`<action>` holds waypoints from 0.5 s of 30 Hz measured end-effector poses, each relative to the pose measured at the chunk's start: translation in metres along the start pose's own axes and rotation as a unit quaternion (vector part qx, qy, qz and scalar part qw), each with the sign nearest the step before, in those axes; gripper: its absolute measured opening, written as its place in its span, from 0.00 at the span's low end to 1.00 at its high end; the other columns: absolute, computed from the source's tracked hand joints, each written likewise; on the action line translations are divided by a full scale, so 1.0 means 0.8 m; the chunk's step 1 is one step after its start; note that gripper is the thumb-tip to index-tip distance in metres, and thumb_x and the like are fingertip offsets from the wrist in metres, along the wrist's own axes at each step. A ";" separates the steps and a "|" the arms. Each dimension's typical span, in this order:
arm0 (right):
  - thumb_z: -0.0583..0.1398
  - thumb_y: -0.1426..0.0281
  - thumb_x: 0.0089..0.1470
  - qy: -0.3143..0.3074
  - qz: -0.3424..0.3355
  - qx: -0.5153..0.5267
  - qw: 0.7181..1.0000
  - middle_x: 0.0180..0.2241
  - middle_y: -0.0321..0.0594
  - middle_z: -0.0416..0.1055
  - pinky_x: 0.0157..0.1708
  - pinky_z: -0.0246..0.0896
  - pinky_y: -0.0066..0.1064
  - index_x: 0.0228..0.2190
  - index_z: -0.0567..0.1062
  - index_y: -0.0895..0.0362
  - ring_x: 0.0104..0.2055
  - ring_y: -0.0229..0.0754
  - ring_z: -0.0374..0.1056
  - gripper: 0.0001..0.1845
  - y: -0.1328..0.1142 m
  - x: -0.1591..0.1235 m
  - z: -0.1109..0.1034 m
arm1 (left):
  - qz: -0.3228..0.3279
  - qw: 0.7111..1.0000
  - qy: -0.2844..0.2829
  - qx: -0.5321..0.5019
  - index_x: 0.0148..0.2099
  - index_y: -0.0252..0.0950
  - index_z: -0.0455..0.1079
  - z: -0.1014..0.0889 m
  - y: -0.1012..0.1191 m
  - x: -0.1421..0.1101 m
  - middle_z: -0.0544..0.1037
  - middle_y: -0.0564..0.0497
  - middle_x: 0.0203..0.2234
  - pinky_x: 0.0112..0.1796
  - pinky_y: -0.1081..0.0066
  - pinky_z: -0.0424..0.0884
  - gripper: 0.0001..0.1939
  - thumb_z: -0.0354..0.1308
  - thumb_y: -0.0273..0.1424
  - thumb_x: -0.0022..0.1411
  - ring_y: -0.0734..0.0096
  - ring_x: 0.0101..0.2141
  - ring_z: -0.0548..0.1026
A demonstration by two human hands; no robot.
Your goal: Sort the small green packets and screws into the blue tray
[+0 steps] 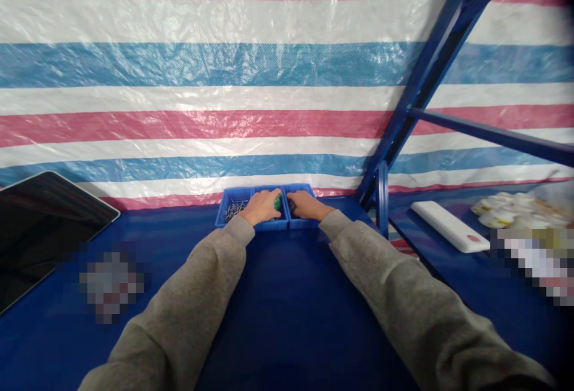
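Note:
At the far edge of the table stand blue plastic bins [270, 226] in a row. My left hand [260, 205] reaches over the middle bin, thumb and fingers curled down around green pieces [277, 202]; its fingertips are partly hidden. Into the right-hand bin [296, 223] dips my right hand [309, 205], its fingers bent inward beside small dark pieces [292, 206]. What either hand grips, if anything, cannot be made out. Thin metal screws or nails [234, 208] fill the left bin, just left of my left hand.
A dark-screened tablet [45, 229] lies at the left, near a blurred item [112, 286]. Right of the blue metal frame [381, 199] are a white oblong device [451, 226] and several white round objects [511, 208]. A striped plastic sheet [201, 98] hangs behind the table.

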State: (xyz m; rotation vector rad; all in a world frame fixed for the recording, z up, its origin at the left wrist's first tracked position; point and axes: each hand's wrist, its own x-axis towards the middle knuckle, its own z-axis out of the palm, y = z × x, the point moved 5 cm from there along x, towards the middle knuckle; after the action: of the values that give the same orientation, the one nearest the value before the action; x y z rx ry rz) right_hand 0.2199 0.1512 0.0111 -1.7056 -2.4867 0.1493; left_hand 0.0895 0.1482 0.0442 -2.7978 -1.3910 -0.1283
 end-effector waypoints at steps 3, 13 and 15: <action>0.59 0.76 0.46 0.024 0.003 0.007 1.000 0.39 0.47 0.71 0.41 0.58 0.31 0.41 0.71 0.60 0.44 0.48 0.66 0.17 0.002 -0.001 -0.003 | -0.006 1.000 0.030 -0.007 0.54 0.41 0.60 0.001 0.002 -0.005 0.74 0.46 0.41 0.40 0.65 0.69 0.27 0.60 0.37 0.51 0.56 0.42 0.74; 0.57 0.77 0.46 0.107 0.021 0.029 0.994 0.36 0.45 0.68 0.40 0.56 0.29 0.39 0.70 0.60 0.40 0.44 0.64 0.15 0.004 -0.008 -0.019 | -0.028 0.984 0.152 -0.092 0.54 0.40 0.63 -0.016 0.003 -0.015 0.74 0.47 0.41 0.40 0.68 0.69 0.25 0.60 0.29 0.52 0.61 0.40 0.74; 0.57 0.77 0.46 0.126 0.025 0.037 0.991 0.36 0.45 0.66 0.40 0.56 0.29 0.40 0.70 0.60 0.40 0.44 0.63 0.15 0.006 -0.010 -0.024 | -0.033 0.975 0.186 -0.114 0.54 0.40 0.63 -0.022 0.001 -0.016 0.73 0.47 0.42 0.41 0.68 0.69 0.25 0.59 0.28 0.52 0.62 0.41 0.74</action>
State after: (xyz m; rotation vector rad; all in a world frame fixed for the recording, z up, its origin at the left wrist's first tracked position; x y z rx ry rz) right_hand 0.2301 0.1456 0.0289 -1.6444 -2.2302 0.0285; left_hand 0.0815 0.1367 0.0612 -2.6968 -1.4499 -0.8149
